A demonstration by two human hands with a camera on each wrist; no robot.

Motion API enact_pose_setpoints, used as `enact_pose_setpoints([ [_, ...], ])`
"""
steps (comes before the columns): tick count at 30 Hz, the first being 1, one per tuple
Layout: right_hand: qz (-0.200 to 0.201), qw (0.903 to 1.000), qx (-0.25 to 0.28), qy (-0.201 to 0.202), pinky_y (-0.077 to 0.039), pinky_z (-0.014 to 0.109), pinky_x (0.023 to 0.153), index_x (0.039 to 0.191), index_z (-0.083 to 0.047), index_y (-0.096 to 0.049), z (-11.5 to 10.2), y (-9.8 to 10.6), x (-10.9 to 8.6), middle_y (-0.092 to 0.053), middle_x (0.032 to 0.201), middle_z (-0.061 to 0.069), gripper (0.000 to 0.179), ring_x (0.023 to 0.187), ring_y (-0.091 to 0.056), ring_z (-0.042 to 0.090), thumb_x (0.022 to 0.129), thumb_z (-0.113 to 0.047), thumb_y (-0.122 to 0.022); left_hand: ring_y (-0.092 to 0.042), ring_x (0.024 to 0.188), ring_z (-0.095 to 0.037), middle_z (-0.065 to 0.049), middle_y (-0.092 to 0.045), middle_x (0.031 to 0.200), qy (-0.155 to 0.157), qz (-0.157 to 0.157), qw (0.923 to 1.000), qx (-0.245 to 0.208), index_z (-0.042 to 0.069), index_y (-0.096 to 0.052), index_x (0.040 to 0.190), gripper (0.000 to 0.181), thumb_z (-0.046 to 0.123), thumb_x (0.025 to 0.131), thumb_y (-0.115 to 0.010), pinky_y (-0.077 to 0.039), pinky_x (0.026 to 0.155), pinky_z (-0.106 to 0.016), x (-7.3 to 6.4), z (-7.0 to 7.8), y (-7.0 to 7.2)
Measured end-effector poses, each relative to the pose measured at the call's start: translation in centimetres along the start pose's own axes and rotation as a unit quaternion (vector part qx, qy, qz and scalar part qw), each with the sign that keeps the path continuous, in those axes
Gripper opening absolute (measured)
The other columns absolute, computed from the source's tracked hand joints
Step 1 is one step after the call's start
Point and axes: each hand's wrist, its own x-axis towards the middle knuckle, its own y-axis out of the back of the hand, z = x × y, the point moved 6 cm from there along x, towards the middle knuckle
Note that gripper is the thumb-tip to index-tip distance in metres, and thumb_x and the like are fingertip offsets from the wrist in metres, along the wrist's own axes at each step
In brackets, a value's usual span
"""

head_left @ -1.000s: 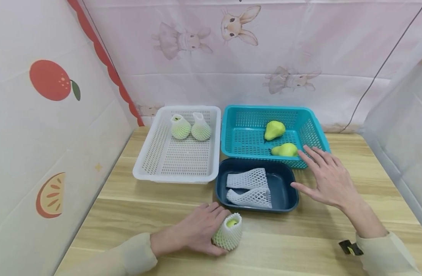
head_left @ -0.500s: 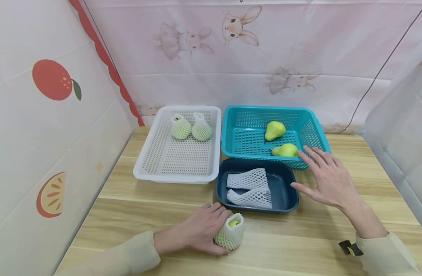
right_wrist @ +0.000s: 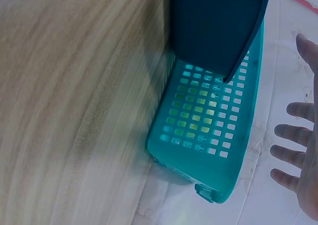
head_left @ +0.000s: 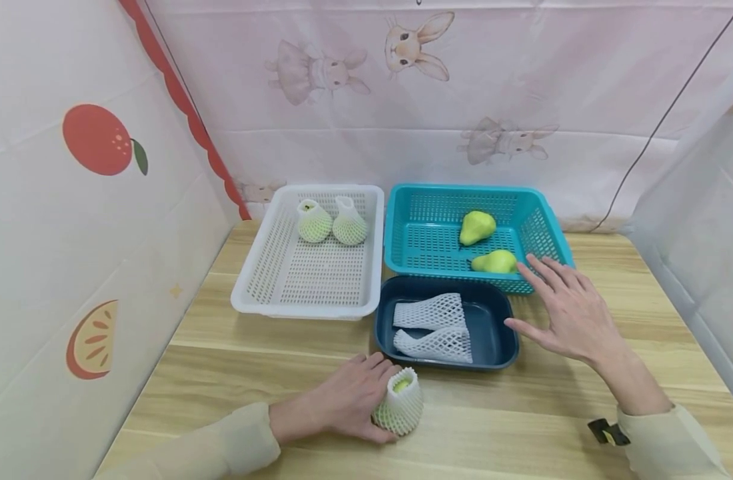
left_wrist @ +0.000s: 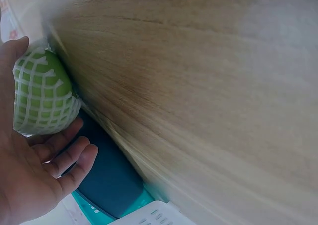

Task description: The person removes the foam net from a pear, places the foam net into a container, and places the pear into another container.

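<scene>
At the front of the table, my left hand (head_left: 351,400) grips the side of a green pear in a white foam net (head_left: 404,407). The net's open top shows a bit of the fruit. In the left wrist view, the thumb and fingers (left_wrist: 69,168) lie around the netted pear (left_wrist: 44,93). My right hand (head_left: 573,313) holds nothing, its fingers spread beside the right front corner of the teal basket (head_left: 396,260). Two bare pears, one at the back (head_left: 477,227) and one nearer the front (head_left: 495,261), lie in that basket.
A white basket (head_left: 246,303) at the left holds two netted pears (head_left: 350,223). In front of the teal basket stands a dark blue tray (head_left: 504,340) with two flat foam nets (head_left: 438,343). Printed cloth walls surround the wooden table (head_left: 252,373).
My left hand and the netted pear have shifted very slightly to the right. The right hand stays in place.
</scene>
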Motion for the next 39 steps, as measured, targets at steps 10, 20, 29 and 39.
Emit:
enact_pose_setpoints([
  [10, -0.003, 1.0000, 0.000, -0.002, -0.040, 0.067, 0.114, 0.156, -0.011, -0.051, -0.1, 0.0, -0.2, -0.052, 0.159, 0.020, 0.104, 0.146, -0.044, 0.043, 0.076, -0.072, -0.076, -0.059, 0.106, -0.012, 0.003, -0.066, 0.118, 0.009, -0.015, 0.9995, -0.027, 0.013, -0.056, 0.138, 0.094, 0.085, 0.078, -0.066, -0.054, 0.083, -0.027, -0.1, 0.0, -0.1],
  [20, 0.005, 1.0000, 0.002, 0.003, -0.040, 0.066, 0.113, 0.156, -0.010, -0.051, -0.2, 0.0, -0.2, -0.052, 0.160, 0.020, 0.103, 0.146, -0.044, 0.044, 0.080, -0.077, -0.070, -0.058, 0.104, -0.012, 0.003, -0.065, 0.117, 0.004, -0.001, 0.9998, -0.021, 0.012, -0.055, 0.137, 0.095, 0.086, 0.077, -0.066, -0.053, 0.081, -0.026, 0.0, 0.1, -0.2],
  [29, 0.007, 1.0000, 0.004, 0.005, -0.040, 0.066, 0.113, 0.155, -0.010, -0.051, -0.4, 0.1, -0.2, -0.052, 0.159, 0.020, 0.104, 0.147, -0.044, 0.043, 0.084, -0.086, -0.058, -0.057, 0.105, -0.011, 0.003, -0.067, 0.117, 0.002, 0.018, 0.9994, -0.030, 0.012, -0.056, 0.138, 0.095, 0.085, 0.078, -0.066, -0.054, 0.085, -0.023, 0.3, -0.4, 2.0],
  [39, 0.029, 0.9989, 0.022, 0.029, -0.039, 0.065, 0.112, 0.156, -0.010, -0.050, -1.7, 0.3, 0.1, -0.053, 0.158, 0.020, 0.106, 0.144, -0.046, 0.045, 0.090, -0.091, -0.038, -0.057, 0.108, -0.011, 0.003, -0.067, 0.119, 0.010, 0.056, 0.9970, -0.053, 0.012, -0.058, 0.134, 0.094, 0.083, 0.073, -0.073, -0.055, 0.092, -0.025, 0.6, -1.3, 5.0],
])
